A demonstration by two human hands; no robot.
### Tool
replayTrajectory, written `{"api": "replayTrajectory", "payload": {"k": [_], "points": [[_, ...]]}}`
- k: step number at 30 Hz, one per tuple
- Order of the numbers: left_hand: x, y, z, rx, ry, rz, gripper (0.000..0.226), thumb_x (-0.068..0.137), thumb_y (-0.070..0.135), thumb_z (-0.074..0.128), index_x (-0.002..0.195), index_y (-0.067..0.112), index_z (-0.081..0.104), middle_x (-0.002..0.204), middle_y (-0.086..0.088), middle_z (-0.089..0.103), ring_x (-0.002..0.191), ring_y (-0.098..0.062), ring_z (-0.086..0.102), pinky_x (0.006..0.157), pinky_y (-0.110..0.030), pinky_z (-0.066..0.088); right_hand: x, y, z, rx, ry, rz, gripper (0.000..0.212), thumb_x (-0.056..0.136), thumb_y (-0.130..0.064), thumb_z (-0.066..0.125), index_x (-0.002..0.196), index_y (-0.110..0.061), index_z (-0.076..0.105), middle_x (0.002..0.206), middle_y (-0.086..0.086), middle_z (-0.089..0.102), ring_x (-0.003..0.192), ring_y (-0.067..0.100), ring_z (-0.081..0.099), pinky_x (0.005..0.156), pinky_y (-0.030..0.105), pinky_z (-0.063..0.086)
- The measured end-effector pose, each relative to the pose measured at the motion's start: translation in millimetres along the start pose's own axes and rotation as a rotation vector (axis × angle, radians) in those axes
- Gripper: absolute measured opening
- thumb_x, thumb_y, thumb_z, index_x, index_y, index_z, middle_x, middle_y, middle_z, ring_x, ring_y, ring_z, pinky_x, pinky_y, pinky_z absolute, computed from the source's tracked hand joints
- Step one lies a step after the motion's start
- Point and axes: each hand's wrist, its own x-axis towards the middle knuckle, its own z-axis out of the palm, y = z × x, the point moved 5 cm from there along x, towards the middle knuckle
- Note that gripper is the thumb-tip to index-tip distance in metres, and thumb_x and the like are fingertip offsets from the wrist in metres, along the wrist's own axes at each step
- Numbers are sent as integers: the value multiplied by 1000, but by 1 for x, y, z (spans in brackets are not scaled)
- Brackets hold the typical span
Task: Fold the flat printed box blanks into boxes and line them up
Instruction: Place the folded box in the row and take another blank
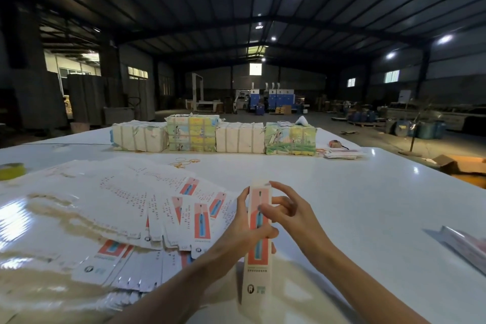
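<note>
A long narrow printed box [257,268], white with a coral panel and a blue toothbrush picture, stands upright in front of me. My left hand [246,229] grips its middle, thumb across the front. My right hand [285,212] pinches its upper part from the right, fingers curled at the top flap. A fanned spread of flat box blanks [126,208] covers the white table [355,205] to the left.
Bundled stacks of printed packs [214,135] stand in a row at the table's far side, rubber bands [184,162] in front of them. A yellow tape roll [11,169] lies far left. A shiny wrapped bundle [465,243] lies at the right edge.
</note>
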Motion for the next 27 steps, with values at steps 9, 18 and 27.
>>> {"api": "replayTrajectory", "payload": {"k": [9,18,27], "points": [[-10,8,-1,132,-11,97,95,67,41,80,145,55,28,112,22,62,99,-5,72,65,-16,59,-2,1,-3,-41,-37,34,40,92,-37,82,127,-32,64,101,-2,80,96,18,78,78,20,60],[-6,0,-3,83,-103,45,78,71,37,88,128,59,41,105,10,68,90,-23,79,72,-40,67,-2,7,-3,-66,-110,96,33,90,-28,84,118,-20,68,103,0,78,95,18,76,80,26,60],[-13,-2,8,-63,-294,-113,89,78,30,88,140,54,29,122,-2,66,80,-30,80,62,-34,64,9,24,-18,168,43,212,29,108,-32,61,127,-10,59,89,22,75,63,27,67,60,32,58]]}}
